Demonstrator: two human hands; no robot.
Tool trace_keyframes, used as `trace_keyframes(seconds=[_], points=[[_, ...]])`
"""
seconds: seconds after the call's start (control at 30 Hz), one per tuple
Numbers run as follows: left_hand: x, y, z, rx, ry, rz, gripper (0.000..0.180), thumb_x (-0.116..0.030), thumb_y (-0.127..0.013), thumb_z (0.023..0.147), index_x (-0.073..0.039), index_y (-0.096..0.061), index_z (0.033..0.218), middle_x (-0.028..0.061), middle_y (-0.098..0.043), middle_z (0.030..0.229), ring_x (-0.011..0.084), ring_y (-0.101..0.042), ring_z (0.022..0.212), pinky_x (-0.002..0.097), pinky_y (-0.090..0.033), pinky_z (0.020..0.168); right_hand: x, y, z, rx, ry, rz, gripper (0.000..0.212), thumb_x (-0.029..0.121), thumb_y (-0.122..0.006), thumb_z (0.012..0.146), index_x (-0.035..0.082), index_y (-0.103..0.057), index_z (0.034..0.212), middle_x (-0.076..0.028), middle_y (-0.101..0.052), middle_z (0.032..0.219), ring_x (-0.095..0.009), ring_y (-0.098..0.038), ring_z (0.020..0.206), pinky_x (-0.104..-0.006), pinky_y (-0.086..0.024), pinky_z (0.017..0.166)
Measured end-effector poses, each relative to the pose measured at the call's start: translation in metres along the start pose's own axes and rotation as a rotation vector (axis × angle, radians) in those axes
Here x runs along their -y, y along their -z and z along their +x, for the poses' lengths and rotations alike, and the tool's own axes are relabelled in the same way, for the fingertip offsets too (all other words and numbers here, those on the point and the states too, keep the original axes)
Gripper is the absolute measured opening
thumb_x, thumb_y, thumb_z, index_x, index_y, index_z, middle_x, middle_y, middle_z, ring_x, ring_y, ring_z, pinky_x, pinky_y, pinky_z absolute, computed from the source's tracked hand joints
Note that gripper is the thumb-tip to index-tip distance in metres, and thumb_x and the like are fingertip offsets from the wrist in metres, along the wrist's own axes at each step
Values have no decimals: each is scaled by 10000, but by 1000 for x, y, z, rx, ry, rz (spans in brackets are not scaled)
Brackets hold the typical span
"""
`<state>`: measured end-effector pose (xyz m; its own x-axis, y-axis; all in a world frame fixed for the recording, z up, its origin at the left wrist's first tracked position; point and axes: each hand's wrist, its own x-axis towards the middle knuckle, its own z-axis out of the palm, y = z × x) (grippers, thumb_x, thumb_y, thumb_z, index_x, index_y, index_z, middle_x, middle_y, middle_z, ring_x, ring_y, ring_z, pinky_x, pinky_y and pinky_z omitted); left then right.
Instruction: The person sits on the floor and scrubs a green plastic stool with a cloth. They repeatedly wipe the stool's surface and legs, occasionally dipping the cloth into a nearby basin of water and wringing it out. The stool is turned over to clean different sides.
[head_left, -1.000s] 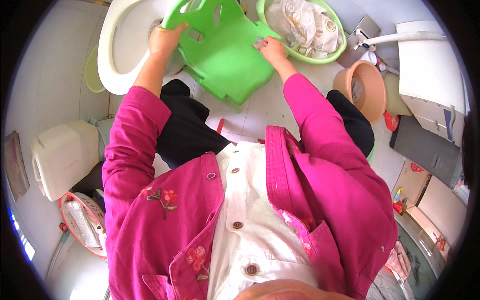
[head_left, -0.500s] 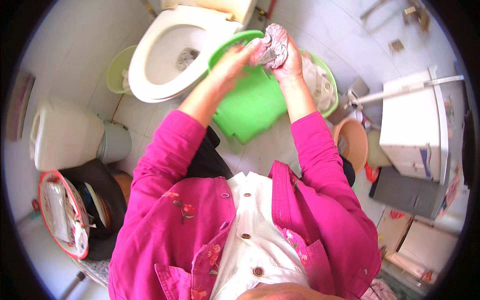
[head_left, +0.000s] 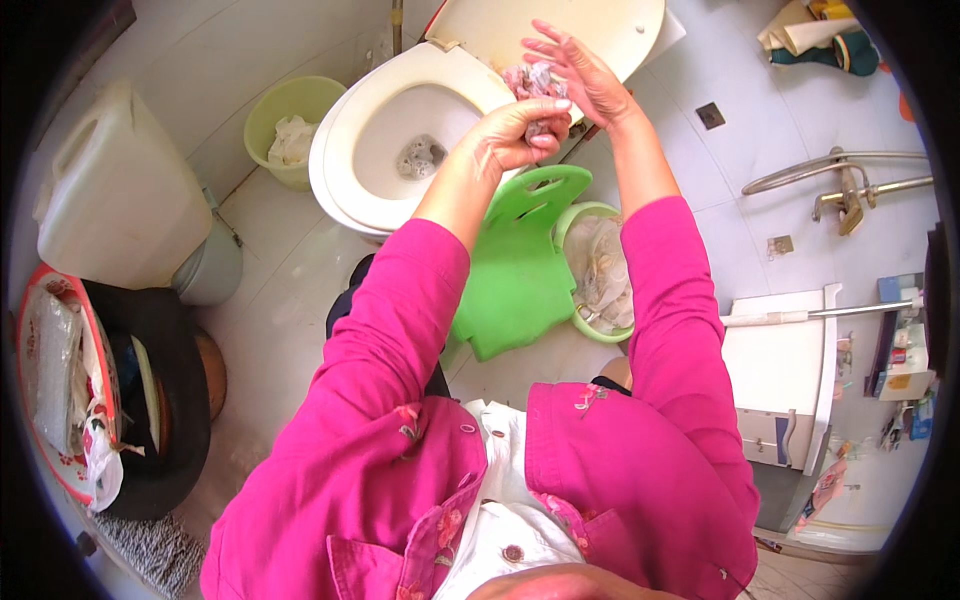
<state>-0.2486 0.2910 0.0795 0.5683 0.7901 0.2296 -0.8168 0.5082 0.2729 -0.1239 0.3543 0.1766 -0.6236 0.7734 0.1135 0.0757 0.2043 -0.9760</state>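
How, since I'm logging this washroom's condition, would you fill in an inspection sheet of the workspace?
Surface: light tiled floor, joint lines visible.
Things: crumpled cloth, greyish-pink; green plastic chair between the toilet and a green tub.
Clutter: light fabric in the tub; crumpled white paper in a pale green bin; clear-wrapped package in a red-rimmed basin.
Hands: left hand closed on the cloth; right hand open beside it, contact unclear.
Cables: nothing seen.
Surroundings: toilet lid raised; wall tap at right; white plastic jug at left.
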Motion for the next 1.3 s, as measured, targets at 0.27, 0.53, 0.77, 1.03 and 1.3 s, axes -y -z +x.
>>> trace_keyframes(seconds=[0.27, 0.53, 0.77, 1.03, 1.3], points=[[-18, 41, 0, -66, -56, -242, 142, -12, -604, 916, -94, -507, 852, -39, -431, 711, 39, -385, 567, 179, -245, 425, -21, -51, 77, 550, -450, -109, 433, 261, -621, 976, 62, -562, 1356, -67, -657, 945, -154, -623, 883, -287, -514, 804], [-12, 74, 9, -566, -286, -31, 197, 46, -649, 781, -98, -516, 799, -7, -492, 700, 86, -418, 520, 246, -264, 408, -86, -65, 104, 310, -557, -272, 208, 213, -544, 997, 37, -626, 1072, 16, -515, 696, -99, -485, 619, -245, -413, 549], [-10, 82, 0, -1062, -515, 235, 134, -52, -679, 784, 20, -593, 857, 101, -627, 796, 202, -599, 660, 348, -431, 525, -120, -98, 111, 99, -536, -451, 194, 195, -529, 981, 52, -649, 1034, -19, -558, 721, -131, -510, 614, -285, -447, 564], [-5, 89, -10, -1323, -550, 302, 531, -367, -285, 1012, 42, -623, 981, 223, -679, 1119, 337, -654, 1014, 443, -493, 856, -163, -115, 115, -96, -28, -1133, 242, 221, -526, 969, 54, -702, 961, -102, -671, 757, -194, -635, 700, -356, -520, 658], [-15, 100, 7, -781, -294, 306, 197, -41, -772, 730, -90, -613, 836, 13, -604, 780, 108, -487, 576, 295, -404, 520, -114, -58, 102, 120, -593, -165, 516, 347, -690, 912, 9, -596, 1290, -97, -677, 972, -199, -658, 870, -331, -543, 768]])
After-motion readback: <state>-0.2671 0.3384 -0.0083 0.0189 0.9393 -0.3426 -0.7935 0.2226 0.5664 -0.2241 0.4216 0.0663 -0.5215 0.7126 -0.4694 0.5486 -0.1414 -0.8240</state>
